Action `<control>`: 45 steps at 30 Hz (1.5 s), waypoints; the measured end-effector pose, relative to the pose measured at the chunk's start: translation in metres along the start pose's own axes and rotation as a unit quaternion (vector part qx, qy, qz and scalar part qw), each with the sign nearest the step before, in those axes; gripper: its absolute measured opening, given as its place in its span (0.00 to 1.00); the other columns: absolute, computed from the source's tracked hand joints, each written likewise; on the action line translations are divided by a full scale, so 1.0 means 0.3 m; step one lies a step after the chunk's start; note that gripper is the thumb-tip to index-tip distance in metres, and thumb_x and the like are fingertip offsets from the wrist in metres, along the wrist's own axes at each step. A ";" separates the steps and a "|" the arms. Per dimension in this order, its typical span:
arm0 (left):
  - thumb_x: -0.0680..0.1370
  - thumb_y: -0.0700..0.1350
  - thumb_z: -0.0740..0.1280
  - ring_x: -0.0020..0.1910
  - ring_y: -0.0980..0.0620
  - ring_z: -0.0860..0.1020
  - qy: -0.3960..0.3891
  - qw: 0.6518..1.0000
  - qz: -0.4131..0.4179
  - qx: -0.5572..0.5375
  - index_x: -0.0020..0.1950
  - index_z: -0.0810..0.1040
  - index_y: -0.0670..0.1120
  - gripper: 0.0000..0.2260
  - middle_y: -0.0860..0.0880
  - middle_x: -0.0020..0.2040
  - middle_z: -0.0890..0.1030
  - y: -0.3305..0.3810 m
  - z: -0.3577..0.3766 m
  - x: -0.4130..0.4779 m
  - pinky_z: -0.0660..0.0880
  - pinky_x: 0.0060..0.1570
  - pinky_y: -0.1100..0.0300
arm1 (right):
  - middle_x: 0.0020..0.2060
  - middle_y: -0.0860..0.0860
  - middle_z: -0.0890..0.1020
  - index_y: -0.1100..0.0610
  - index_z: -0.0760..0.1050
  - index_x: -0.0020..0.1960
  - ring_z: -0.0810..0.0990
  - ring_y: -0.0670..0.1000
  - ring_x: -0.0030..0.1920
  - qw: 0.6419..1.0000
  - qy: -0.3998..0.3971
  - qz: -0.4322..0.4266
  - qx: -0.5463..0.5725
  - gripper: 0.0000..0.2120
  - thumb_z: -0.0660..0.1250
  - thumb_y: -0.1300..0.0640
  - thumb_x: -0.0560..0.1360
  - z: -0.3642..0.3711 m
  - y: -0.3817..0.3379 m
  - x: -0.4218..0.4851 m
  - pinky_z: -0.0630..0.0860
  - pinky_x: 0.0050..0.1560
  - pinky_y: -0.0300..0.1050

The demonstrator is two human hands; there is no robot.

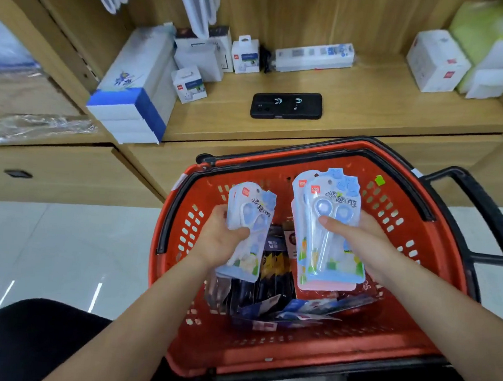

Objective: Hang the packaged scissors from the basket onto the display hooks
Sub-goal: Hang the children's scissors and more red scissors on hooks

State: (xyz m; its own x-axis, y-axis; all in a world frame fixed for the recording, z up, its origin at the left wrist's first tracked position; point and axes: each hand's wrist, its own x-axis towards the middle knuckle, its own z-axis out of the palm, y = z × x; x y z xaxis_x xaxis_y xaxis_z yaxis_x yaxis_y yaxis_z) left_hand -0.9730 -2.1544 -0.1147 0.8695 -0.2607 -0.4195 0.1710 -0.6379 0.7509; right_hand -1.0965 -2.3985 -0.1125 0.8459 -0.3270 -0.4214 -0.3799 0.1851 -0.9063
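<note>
Fingers (220, 215) of the left hand (226, 237) curl round one stack of packaged scissors (251, 203). The right hand (360, 238) pinches a second stack (333, 264). Both stacks are just above the red basket (275, 171). Other packets (271, 269) lie inside the basket. Apparently nothing is hung yet, and no display hooks show.

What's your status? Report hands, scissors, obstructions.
Left hand grips stack of scissors packs. Right hand grips second stack, both over red basket. Display hooks not in view.

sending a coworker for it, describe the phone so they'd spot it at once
Start at the wooden shelf beyond the red basket. Near its front edge, midway along, the phone lies flat. It is the only black slab among white boxes.
</note>
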 end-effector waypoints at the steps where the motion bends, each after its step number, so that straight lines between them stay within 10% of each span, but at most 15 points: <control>1: 0.79 0.41 0.72 0.48 0.53 0.82 -0.004 0.999 0.011 -0.037 0.67 0.69 0.46 0.19 0.49 0.56 0.81 0.029 -0.029 -0.043 0.76 0.39 0.61 | 0.55 0.43 0.87 0.46 0.80 0.63 0.86 0.48 0.55 1.000 -0.003 -0.008 0.010 0.18 0.76 0.53 0.73 0.004 -0.028 -0.033 0.81 0.55 0.49; 10: 0.82 0.41 0.69 0.48 0.42 0.88 -0.088 0.946 0.047 -0.307 0.70 0.75 0.54 0.18 0.45 0.55 0.88 0.175 -0.077 -0.322 0.83 0.39 0.52 | 0.61 0.57 0.85 0.57 0.77 0.68 0.84 0.59 0.61 0.981 -0.045 -0.012 0.186 0.23 0.69 0.55 0.74 0.071 -0.114 -0.260 0.78 0.64 0.60; 17: 0.84 0.42 0.65 0.57 0.43 0.86 -0.074 0.927 0.032 -0.367 0.73 0.71 0.54 0.18 0.49 0.61 0.86 0.172 0.034 -0.310 0.81 0.59 0.37 | 0.62 0.55 0.85 0.56 0.77 0.69 0.84 0.58 0.62 0.970 -0.030 -0.009 0.242 0.23 0.69 0.56 0.75 0.118 -0.110 -0.225 0.76 0.66 0.61; 45: 0.79 0.49 0.72 0.56 0.52 0.85 -0.017 0.940 0.082 -0.330 0.63 0.74 0.59 0.15 0.54 0.59 0.85 0.225 0.035 -0.194 0.83 0.56 0.50 | 0.60 0.58 0.85 0.61 0.77 0.66 0.85 0.60 0.60 0.972 -0.011 -0.042 0.232 0.21 0.71 0.59 0.73 0.152 -0.115 -0.082 0.80 0.60 0.58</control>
State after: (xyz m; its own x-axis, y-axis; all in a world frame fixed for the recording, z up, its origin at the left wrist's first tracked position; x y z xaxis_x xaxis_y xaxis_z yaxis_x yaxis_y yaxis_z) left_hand -1.0170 -2.1900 -0.0449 0.8959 -0.3465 -0.2780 0.2959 -0.0015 0.9552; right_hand -1.0872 -2.3545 -0.0693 0.8766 -0.3397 -0.3407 -0.1040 0.5576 -0.8236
